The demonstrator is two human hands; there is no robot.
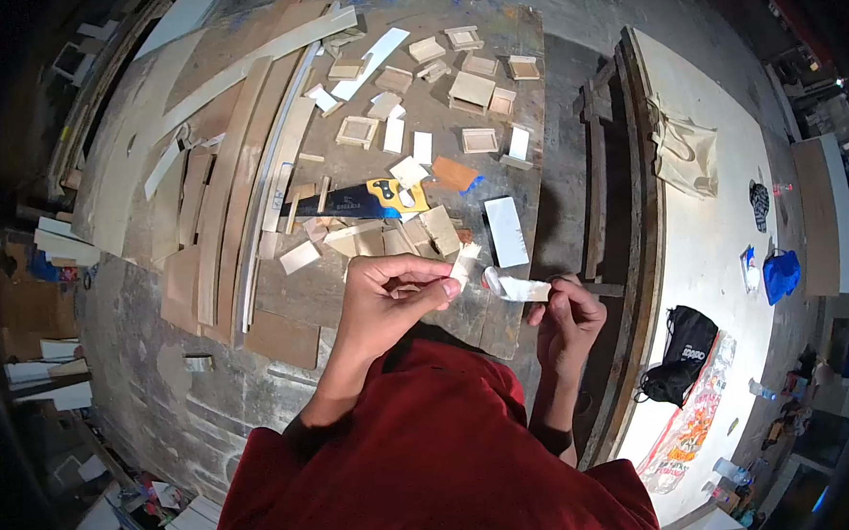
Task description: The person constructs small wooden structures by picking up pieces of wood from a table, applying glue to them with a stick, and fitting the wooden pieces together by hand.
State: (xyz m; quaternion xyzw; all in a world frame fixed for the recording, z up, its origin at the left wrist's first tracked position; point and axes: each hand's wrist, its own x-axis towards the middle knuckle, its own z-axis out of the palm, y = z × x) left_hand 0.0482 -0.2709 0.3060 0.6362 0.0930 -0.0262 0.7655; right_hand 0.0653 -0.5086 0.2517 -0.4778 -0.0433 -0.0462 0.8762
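Near the front of the work surface, my left hand [402, 295] pinches a small pale piece with a ragged upper end [465, 261] between thumb and fingertips. Facing it, my right hand [571, 315] is closed on a whitish strip [524, 290] whose near end curls up. A narrow gap separates the two pieces, and I cannot make out their material. Just beyond my hands lies a white rectangular board [506, 231]. Past my left hand, a handsaw [354, 201] with a yellow and black handle rests among wood offcuts [356, 242].
Several small wooden box frames [479, 140] are scattered across the far part of the work surface. Long planks [238, 179] lie along the left. To the right stands a white-topped table [725, 134] bearing a cloth bag [685, 158] and a black pouch [686, 342].
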